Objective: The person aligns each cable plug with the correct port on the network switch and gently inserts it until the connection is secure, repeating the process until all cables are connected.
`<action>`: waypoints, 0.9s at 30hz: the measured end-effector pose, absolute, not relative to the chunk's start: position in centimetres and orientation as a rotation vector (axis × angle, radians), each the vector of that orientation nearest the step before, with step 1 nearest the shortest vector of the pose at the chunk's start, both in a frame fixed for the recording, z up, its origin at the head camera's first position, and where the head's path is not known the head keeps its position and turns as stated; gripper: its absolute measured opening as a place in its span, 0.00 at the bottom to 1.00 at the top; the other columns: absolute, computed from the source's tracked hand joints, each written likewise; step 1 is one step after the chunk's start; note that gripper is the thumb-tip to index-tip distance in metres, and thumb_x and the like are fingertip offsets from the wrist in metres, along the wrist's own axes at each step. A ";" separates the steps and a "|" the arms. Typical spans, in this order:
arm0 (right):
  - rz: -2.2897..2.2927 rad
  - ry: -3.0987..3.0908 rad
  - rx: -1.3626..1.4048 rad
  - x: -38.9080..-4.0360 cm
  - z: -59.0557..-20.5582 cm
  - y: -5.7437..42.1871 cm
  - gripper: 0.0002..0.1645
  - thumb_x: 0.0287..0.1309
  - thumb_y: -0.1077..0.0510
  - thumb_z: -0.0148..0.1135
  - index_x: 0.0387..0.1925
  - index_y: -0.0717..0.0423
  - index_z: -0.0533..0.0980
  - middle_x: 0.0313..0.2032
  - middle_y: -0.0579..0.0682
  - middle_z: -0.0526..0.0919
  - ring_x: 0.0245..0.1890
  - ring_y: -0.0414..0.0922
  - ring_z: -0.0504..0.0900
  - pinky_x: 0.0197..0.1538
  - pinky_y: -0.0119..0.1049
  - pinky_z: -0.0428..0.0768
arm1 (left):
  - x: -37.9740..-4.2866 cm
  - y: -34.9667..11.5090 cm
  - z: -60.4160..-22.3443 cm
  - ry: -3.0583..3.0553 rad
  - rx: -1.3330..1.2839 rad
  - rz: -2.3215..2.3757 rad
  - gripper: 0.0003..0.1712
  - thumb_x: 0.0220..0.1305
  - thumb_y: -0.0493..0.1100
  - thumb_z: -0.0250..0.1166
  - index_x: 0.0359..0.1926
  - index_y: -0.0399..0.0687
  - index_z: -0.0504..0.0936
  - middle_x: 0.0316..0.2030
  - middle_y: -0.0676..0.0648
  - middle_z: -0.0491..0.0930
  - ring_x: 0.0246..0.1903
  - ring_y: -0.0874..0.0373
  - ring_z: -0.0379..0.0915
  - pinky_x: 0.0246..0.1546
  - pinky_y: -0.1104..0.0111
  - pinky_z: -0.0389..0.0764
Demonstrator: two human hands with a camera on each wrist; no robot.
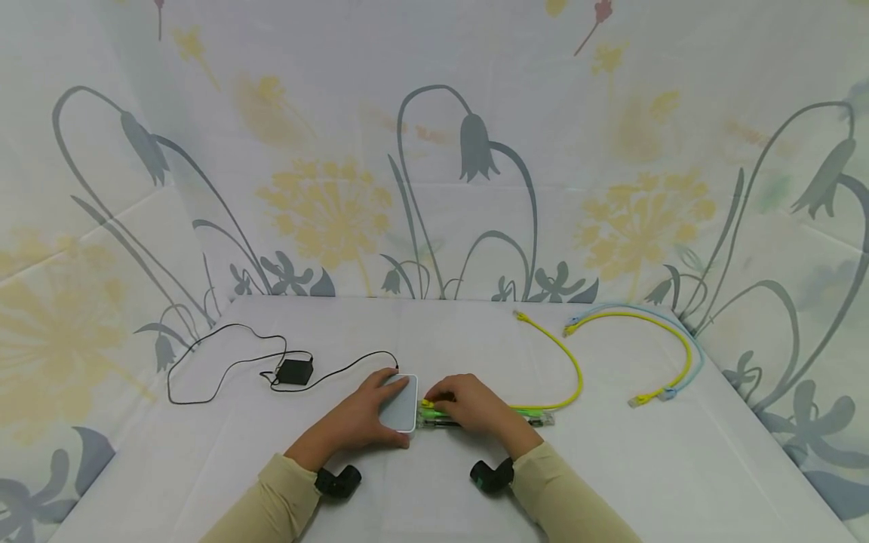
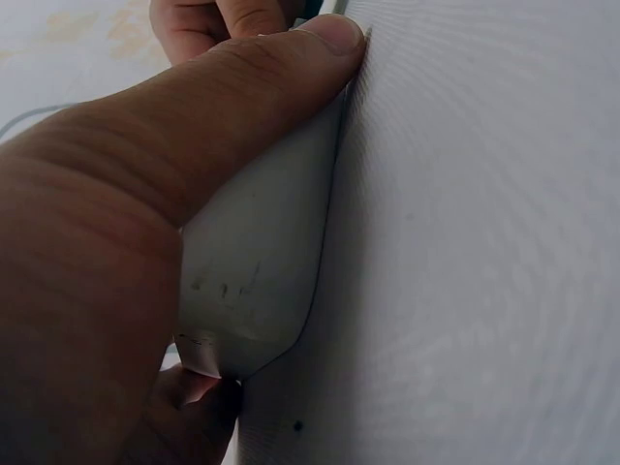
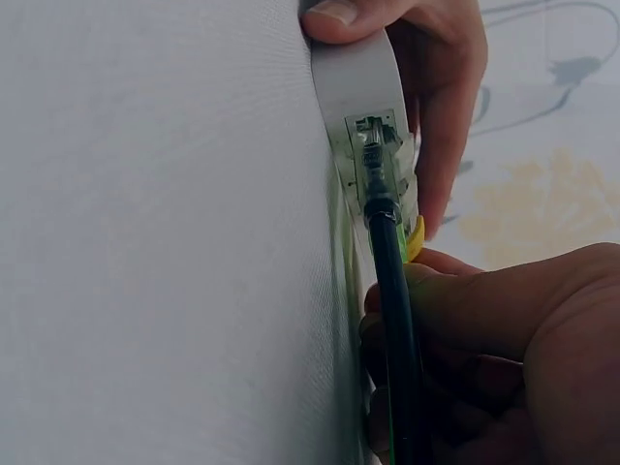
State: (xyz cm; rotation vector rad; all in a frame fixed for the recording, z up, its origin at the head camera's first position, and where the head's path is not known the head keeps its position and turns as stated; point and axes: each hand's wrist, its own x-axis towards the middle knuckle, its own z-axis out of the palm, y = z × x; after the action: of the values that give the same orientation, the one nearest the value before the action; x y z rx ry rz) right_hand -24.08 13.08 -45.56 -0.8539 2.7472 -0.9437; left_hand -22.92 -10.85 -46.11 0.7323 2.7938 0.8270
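Note:
A small white network box lies on the table, held at its edges between the thumb and fingers of my left hand. At its right side, my right hand pinches the near end of a yellow network cable, close to the ports. The yellow plug's tip is mostly hidden by fingers. A black network cable has its clear plug in a port of the box in the right wrist view. Beside it runs a bright green cable, partly under my right hand.
A black power adapter lies at the left, its thin cord reaching the back of the box. At the right, another yellow cable curves alongside a light blue cable. A flowered cloth hangs behind the table.

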 end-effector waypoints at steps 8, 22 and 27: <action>-0.941 2.761 -0.872 -24.0 -45.4 13.0 0.11 0.64 0.60 0.59 0.44 0.52 0.84 0.41 0.45 0.87 0.45 0.42 0.82 0.51 0.40 0.78 | -22.8 -10.8 -46.1 2.799 0.724 0.831 0.57 0.40 0.64 0.78 0.71 0.55 0.64 0.72 0.45 0.55 0.62 0.48 0.63 0.55 0.54 0.72; -0.948 2.763 -0.868 -24.1 -45.5 12.7 0.11 0.63 0.63 0.60 0.43 0.53 0.84 0.40 0.45 0.87 0.44 0.42 0.82 0.50 0.40 0.78 | -22.9 -10.7 -46.3 2.801 0.731 0.804 0.56 0.42 0.64 0.77 0.72 0.56 0.63 0.72 0.44 0.54 0.65 0.47 0.60 0.56 0.54 0.71; -0.960 2.758 -0.848 -24.0 -45.2 12.6 0.11 0.62 0.64 0.59 0.43 0.54 0.84 0.40 0.46 0.86 0.43 0.42 0.82 0.49 0.40 0.78 | -22.9 -10.6 -46.3 2.803 0.734 0.803 0.56 0.43 0.64 0.77 0.72 0.56 0.63 0.72 0.44 0.54 0.65 0.47 0.59 0.56 0.55 0.71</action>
State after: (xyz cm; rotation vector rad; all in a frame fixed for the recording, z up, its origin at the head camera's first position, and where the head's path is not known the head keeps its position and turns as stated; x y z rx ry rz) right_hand -23.97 12.63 -45.23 -0.8476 2.7579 -0.9596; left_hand -22.94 -10.64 -46.31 0.7339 2.8033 0.8029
